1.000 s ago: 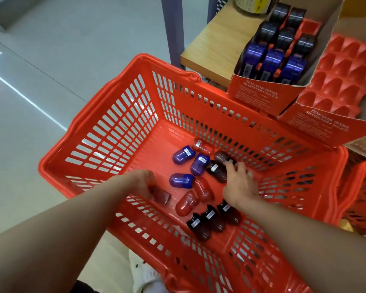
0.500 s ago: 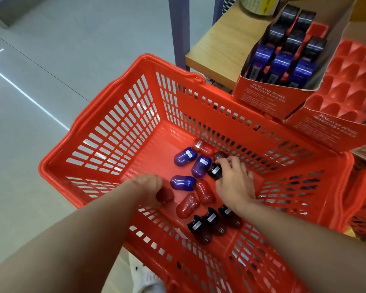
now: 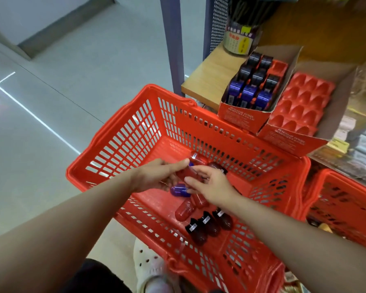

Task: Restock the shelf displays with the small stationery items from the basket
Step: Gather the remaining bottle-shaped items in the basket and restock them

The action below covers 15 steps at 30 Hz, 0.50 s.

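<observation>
Grey floor fills the upper left of the frame, and a wooden shelf sits at upper right. On it stand a half-filled sharpener box and, beside it, a box with a bare red tray. My red basket lies below the shelf edge, and a second basket peeks in at right. Over the basket, my left hand grips a red sharpener while my right hand pinches at it; what else either holds I cannot tell. More sharpeners lie on the basket floor, partly hidden by my hands.
</observation>
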Each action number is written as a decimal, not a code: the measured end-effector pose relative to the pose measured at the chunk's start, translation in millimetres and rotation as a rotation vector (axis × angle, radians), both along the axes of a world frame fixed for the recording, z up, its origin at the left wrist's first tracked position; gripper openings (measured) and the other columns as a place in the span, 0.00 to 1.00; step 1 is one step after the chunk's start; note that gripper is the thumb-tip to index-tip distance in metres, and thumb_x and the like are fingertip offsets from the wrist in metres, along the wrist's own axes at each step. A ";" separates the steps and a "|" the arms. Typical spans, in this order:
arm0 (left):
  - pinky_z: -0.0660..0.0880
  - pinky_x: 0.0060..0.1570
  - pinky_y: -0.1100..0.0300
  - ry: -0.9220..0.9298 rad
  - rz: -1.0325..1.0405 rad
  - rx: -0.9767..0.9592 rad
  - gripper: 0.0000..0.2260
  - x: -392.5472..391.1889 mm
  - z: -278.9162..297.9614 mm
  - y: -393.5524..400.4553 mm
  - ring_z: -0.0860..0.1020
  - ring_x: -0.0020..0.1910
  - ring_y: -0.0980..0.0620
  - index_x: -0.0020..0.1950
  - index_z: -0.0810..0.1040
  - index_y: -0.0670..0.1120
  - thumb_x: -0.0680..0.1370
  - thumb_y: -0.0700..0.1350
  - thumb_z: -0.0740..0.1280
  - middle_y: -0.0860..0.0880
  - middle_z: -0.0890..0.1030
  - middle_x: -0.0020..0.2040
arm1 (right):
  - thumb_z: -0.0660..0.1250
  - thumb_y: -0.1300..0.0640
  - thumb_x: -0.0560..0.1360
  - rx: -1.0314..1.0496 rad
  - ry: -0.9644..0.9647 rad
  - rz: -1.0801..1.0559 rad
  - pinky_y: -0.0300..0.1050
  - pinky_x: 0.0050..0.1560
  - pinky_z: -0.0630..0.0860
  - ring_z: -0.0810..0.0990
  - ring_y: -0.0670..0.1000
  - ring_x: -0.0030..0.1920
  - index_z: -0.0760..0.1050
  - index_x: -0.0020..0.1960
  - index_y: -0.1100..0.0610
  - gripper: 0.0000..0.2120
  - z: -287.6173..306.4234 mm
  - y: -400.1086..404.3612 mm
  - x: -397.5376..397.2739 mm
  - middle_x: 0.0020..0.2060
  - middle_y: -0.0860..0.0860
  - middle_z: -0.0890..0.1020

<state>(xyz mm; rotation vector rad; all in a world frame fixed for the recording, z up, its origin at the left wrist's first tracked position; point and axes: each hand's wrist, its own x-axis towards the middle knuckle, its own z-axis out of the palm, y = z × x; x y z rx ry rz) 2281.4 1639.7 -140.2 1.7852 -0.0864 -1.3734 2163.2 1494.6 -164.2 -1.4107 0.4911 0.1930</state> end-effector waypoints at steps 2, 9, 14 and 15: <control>0.78 0.45 0.58 0.029 0.058 -0.062 0.30 -2.7 0.6 1.0 0.80 0.41 0.52 0.45 0.81 0.41 0.66 0.68 0.68 0.44 0.81 0.41 | 0.70 0.65 0.76 0.121 0.057 -0.089 0.41 0.44 0.82 0.85 0.49 0.45 0.76 0.61 0.61 0.14 5.7 -4.3 -2.8 0.49 0.54 0.84; 0.78 0.59 0.57 0.101 0.076 -0.353 0.17 2.7 17.5 -0.1 0.80 0.61 0.46 0.62 0.80 0.41 0.75 0.43 0.72 0.41 0.82 0.60 | 0.70 0.63 0.76 0.224 0.058 -0.155 0.43 0.45 0.82 0.86 0.56 0.48 0.71 0.61 0.63 0.16 30.4 -16.3 -4.0 0.50 0.62 0.83; 0.79 0.53 0.61 -0.055 0.083 -0.413 0.13 3.8 67.2 -21.4 0.82 0.57 0.48 0.56 0.83 0.45 0.72 0.44 0.73 0.44 0.84 0.56 | 0.68 0.60 0.78 0.187 -0.011 -0.208 0.48 0.49 0.83 0.85 0.55 0.51 0.76 0.59 0.60 0.11 72.0 -27.5 -3.4 0.55 0.62 0.81; 0.78 0.53 0.62 -0.092 0.090 -0.425 0.13 2.3 78.7 -26.8 0.83 0.55 0.49 0.55 0.84 0.46 0.71 0.46 0.74 0.45 0.84 0.56 | 0.70 0.57 0.77 0.083 -0.017 -0.175 0.50 0.52 0.82 0.84 0.53 0.53 0.78 0.60 0.58 0.12 83.0 -32.5 -4.7 0.56 0.59 0.82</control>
